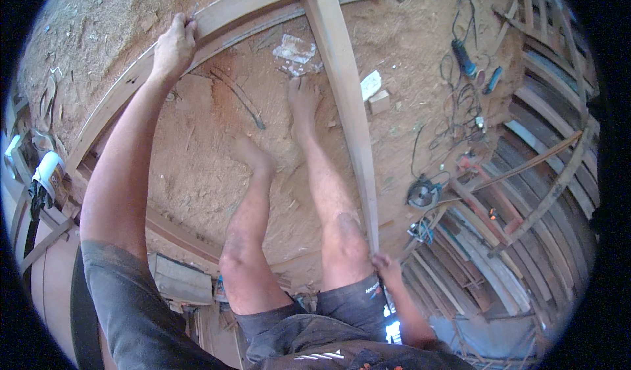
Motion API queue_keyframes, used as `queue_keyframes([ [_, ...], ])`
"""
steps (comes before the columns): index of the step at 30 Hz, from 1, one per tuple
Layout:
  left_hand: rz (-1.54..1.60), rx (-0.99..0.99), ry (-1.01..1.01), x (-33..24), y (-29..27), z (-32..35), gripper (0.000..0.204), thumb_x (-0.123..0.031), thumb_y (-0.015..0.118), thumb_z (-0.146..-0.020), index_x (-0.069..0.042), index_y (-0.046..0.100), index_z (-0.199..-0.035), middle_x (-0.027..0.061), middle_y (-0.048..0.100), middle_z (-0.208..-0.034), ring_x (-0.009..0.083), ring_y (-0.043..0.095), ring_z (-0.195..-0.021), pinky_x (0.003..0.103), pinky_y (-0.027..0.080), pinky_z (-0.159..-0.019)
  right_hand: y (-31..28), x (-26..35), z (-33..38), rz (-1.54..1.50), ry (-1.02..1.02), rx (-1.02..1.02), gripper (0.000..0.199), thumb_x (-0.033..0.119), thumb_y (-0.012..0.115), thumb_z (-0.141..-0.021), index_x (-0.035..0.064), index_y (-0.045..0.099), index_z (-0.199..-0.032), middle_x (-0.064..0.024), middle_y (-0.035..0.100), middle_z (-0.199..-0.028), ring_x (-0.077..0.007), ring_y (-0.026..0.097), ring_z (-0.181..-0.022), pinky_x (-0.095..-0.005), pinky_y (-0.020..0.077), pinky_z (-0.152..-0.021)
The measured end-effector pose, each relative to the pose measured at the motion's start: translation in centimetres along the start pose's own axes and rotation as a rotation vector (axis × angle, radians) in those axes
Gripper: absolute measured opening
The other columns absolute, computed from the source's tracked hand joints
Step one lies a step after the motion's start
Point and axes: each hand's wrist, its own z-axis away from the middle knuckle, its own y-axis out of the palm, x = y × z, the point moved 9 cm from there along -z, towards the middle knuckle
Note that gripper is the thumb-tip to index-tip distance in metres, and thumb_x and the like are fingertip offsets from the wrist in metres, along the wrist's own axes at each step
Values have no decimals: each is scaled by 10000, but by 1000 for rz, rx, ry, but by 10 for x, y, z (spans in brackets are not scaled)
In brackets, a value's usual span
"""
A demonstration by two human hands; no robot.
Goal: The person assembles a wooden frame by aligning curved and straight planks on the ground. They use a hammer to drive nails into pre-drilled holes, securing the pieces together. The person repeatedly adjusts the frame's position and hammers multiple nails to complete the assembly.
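A large frame of pale wooden beams stretches out in front of me. My left hand (176, 46) is closed over the edge of its far beam (243, 7), which has small dark holes along it. A thin sliver shows by the fingertips, too small to name. Down beside my right knee, my right hand (386, 269) closes around the near end of the side beam (346, 100), which meets the far beam at a corner. My bare legs and feet stand inside the frame, on the dusty ground.
To the right lie a blue angle grinder (464, 58) with tangled cords, a circular saw (422, 192) and stacked timber (526, 238). A clear plastic bag (294, 49) and a wood block (379, 102) rest near my foot. At far left is a white bucket (50, 171).
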Motion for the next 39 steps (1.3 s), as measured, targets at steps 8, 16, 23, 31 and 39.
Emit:
queue_keyframes([
  [8,53,73,46,-6,7,1,312,-265,519,-1057,-53,583,-1276,284,709,-1147,491,672,-1095,581,507,-938,-58,-19,66,152,48,-48,375,225,703,-983,-12,697,-1274,-175,770,-1073,-261,737,-1043,-409,567,-914],
  [16,67,-60,60,-17,4,14,309,-204,544,-1041,-29,611,-1287,239,710,-1204,436,660,-1153,530,478,-1047,-240,217,-30,395,-392,-296,368,275,689,-1008,5,709,-1258,-145,769,-1085,-236,727,-1045,-405,556,-944],
  [23,67,-120,44,-30,-7,21,289,-155,582,-1028,-34,614,-1289,203,692,-1187,395,639,-1176,475,505,-1010,-318,614,-214,439,-1066,-441,491,375,702,-979,-7,685,-1287,-256,700,-1275,-390,682,-1178,-460,529,-1014],
  [31,128,-171,-123,-31,-17,15,231,-233,565,-1074,-64,660,-1199,178,744,-1130,402,700,-1069,496,534,-917,-245,764,-336,552,-841,-111,765,575,811,-831,-51,654,-1241,-242,728,-1163,-349,703,-1113,-445,542,-979],
  [39,99,-203,-199,-31,-10,20,217,-228,561,-1073,-69,660,-1183,188,736,-1127,402,708,-1040,495,535,-879,-229,725,-302,-9,-774,245,183,180,731,-904,64,588,-907,-16,635,-721,-102,611,-567,-283,506,-512],
])
